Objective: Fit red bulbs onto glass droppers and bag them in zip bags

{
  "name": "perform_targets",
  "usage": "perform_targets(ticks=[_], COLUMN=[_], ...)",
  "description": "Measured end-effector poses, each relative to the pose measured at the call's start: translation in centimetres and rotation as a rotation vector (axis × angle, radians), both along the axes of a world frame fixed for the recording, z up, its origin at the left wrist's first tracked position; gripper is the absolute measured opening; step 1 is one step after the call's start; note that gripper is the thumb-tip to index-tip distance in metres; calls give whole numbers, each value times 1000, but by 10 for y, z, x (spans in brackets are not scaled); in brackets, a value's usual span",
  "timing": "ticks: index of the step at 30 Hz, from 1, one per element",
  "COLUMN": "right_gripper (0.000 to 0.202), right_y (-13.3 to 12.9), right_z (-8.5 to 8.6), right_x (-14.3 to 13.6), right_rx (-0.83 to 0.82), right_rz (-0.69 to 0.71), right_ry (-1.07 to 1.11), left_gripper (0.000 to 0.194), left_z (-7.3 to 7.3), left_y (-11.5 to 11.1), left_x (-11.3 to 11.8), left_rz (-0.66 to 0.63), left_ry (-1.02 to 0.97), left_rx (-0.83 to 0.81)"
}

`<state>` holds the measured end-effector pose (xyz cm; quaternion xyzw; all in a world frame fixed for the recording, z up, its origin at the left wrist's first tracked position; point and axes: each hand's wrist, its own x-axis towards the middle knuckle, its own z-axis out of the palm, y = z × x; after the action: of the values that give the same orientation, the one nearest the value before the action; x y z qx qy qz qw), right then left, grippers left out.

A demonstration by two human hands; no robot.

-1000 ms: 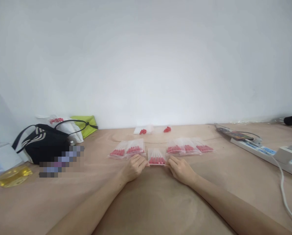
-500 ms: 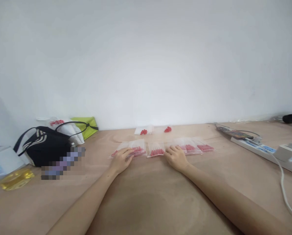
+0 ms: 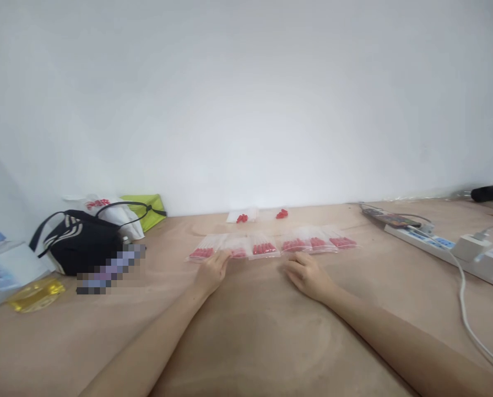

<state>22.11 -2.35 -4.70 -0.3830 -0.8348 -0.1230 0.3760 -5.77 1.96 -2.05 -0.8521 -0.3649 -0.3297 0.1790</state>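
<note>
Clear plastic zip bags, each with several small red pieces inside, lie in a row across the table. My left hand (image 3: 211, 272) has its thumb and forefinger drawn together on the near edge of one bag (image 3: 237, 247). Left of it lies another bag (image 3: 202, 252), and a middle bag (image 3: 264, 248) sits between my hands. My right hand (image 3: 309, 275) is just in front of a right-hand bag (image 3: 294, 244), fingers loosely bent and apart, holding nothing. Two bags (image 3: 317, 242) (image 3: 342, 242) continue the row rightward.
Near the wall lie two more bags with red pieces (image 3: 242, 219) (image 3: 281, 214). A black bag (image 3: 79, 245), a green bag (image 3: 149, 207) and a yellow pouch (image 3: 37, 294) are at left. At right are a phone (image 3: 389, 218), a white power strip (image 3: 420, 239) and its cable (image 3: 463, 298).
My right hand has drawn back toward me from the bags. My left hand has shifted slightly right, uncovering the leftmost bag. The bags in the row now lie more spread apart.
</note>
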Motion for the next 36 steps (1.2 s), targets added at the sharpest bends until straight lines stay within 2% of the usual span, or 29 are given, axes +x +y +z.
perform_targets(ticks=[3,6,10,13,15,20,26,36], right_gripper=[21,24,17,18,21,21,23,28], right_y=[-13,-23,-25,-25,-24,-23,-23,-24], right_z=[1,5,9,10,9,5,7,12], right_x=[0,-1,0,2,3,5,3,0], right_rx=[-2,91,217,268,285,250,215,172], right_rz=[18,19,86,120,135,82,47,-22], right_ry=[8,-46,-158,-205,-236,-269,-278,-275], left_gripper=[20,20,20,18,16,15,19,25], left_z=[-3,-5,-6,-4,-3,-4,-5,0], left_y=[-22,-42,-53,-49,-44,-30,-30,-33], left_x=[21,43,60,59,53,35,36,39], left_rz=[-154,-318,-376,-408,-440,-479,-480,-433], left_ry=[-3,-9,-9,7,45,148,264,271], left_rx=[-53,-150,-245,-261,-216,59,245,156])
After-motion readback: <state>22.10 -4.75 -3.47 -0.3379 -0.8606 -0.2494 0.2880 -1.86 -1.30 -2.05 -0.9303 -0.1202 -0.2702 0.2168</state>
